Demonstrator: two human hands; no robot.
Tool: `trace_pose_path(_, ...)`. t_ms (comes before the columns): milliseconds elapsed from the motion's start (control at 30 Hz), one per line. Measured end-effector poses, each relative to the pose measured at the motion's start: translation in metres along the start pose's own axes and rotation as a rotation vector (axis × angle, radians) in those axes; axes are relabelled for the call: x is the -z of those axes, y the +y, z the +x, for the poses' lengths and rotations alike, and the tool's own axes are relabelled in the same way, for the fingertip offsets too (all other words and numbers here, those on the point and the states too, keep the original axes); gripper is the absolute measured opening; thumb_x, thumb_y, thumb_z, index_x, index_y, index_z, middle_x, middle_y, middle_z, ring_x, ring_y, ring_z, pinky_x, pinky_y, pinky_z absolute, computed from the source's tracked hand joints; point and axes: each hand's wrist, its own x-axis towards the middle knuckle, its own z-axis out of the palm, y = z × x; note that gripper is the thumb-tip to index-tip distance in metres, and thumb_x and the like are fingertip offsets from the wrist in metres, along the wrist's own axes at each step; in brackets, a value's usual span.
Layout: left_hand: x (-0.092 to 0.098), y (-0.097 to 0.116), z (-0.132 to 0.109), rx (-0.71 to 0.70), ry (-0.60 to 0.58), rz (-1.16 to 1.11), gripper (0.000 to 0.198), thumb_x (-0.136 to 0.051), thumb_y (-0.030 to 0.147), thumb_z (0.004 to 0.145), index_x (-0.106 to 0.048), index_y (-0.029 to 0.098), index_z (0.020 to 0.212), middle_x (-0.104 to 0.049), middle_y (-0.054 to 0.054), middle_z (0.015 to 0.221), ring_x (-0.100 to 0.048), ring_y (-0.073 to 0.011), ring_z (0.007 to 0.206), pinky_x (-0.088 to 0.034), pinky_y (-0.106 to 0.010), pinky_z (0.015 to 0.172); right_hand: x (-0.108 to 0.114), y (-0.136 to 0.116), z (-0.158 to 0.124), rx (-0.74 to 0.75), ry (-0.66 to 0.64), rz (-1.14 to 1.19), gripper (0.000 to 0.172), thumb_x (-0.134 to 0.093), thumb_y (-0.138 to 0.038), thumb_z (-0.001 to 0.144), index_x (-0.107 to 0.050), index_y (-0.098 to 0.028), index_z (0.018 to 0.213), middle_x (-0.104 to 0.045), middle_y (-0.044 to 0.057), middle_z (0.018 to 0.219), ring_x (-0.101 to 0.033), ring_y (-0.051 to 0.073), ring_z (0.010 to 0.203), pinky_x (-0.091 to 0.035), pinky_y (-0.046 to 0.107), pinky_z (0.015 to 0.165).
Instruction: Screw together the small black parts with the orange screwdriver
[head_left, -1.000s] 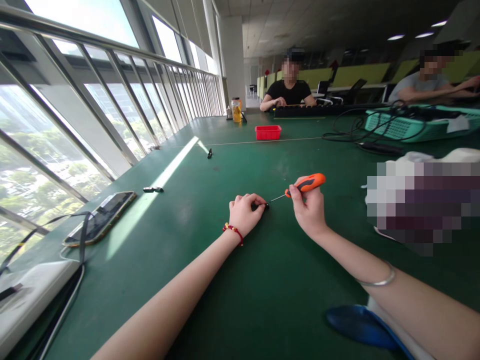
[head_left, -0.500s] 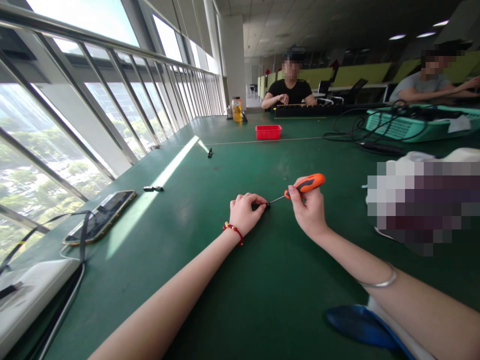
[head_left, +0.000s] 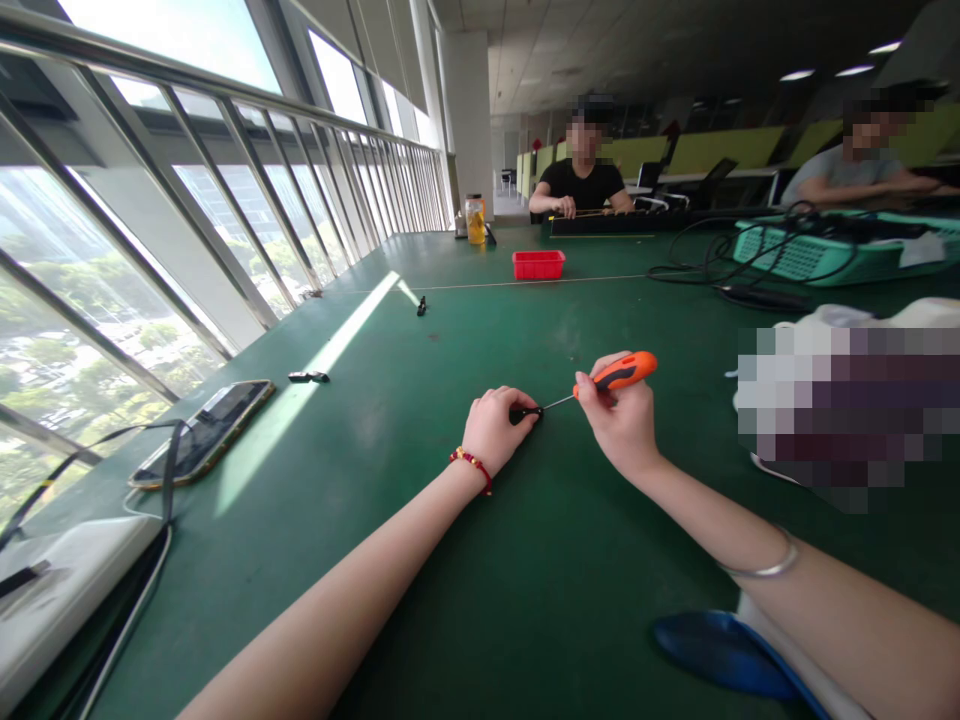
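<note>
My right hand is wrapped round the orange and dark grey handle of a screwdriver. Its thin metal shaft slants down to the left, the tip meeting a small black part. That part is pinched between the thumb and fingers of my left hand, low over the green table. My fingers hide much of the part, so its exact kind does not show. Two other small black pieces lie to the left: one by the strip of sunlight, another farther back.
A red tray stands toward the back. On the left are a phone, cables and a white power strip. A teal basket with black cables sits at the right rear. Across the table sits a person in black.
Both hands, the screwdriver and the black part have shifted slightly to the right in view. The person opposite has lowered a hand.
</note>
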Motion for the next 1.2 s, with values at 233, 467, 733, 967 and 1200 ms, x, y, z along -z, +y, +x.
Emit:
trace_pose_path(233,0.0016,0.0087,-0.0025,-0.021,-0.001,0.122,0.01,-0.056,0.022,0.076,-0.064,0.019,0.082,-0.068,-0.001,0.086,-0.061,-0.0167,0.081,-0.046,-0.03,0.078,0.0007,-0.0045,-0.0014,-0.04,-0.022,0.034,0.016,-0.056,-0.028,0.076,-0.042,-0.022,0.074,-0.044,-0.002,0.063,-0.05,0.012,0.055,-0.041,0.023,0.05)
trace_pose_path(467,0.0046,0.0097,-0.0005,-0.129,-0.031,0.305,0.013,-0.049,0.021,0.082,-0.062,0.019,0.087,-0.065,-0.003,0.095,-0.061,-0.0168,0.086,-0.043,-0.031,0.082,0.0003,-0.0038,-0.0025,-0.096,-0.029,0.127,0.025,-0.058,-0.018,0.068,-0.04,-0.023,0.084,-0.042,-0.004,0.069,-0.045,0.009,0.051,-0.042,0.023,0.049)
trace_pose_path(733,0.0046,0.0081,-0.0007,-0.18,-0.045,0.331,0.014,-0.049,0.019,0.082,-0.062,0.019,0.088,-0.063,-0.003,0.096,-0.059,-0.0169,0.085,-0.044,-0.03,0.08,-0.0006,-0.0018,-0.0002,-0.107,0.021,0.127,0.017,-0.055,-0.024,0.075,-0.042,-0.022,0.085,-0.045,-0.003,0.068,-0.049,0.011,0.055,-0.041,0.025,0.051)
trace_pose_path(967,0.0033,0.0052,-0.0001,-0.205,-0.047,0.331,0.013,-0.049,0.019,0.083,-0.062,0.02,0.087,-0.062,-0.003,0.096,-0.059,-0.0164,0.086,-0.044,-0.03,0.081,0.001,-0.0038,-0.0008,-0.137,-0.068,0.124,0.015,-0.054,-0.034,0.081,-0.045,-0.022,0.082,-0.043,-0.007,0.057,-0.045,0.009,0.045,-0.038,0.024,0.049)
trace_pose_path(1200,0.0039,0.0055,-0.0003,-0.211,-0.056,0.334,0.014,-0.048,0.02,0.083,-0.062,0.02,0.086,-0.062,-0.003,0.095,-0.059,-0.0165,0.085,-0.044,-0.03,0.081,0.0003,-0.003,-0.0032,-0.081,-0.006,0.119,0.029,-0.06,-0.024,0.072,-0.04,-0.023,0.092,-0.045,-0.004,0.069,-0.049,0.011,0.052,-0.042,0.026,0.05)
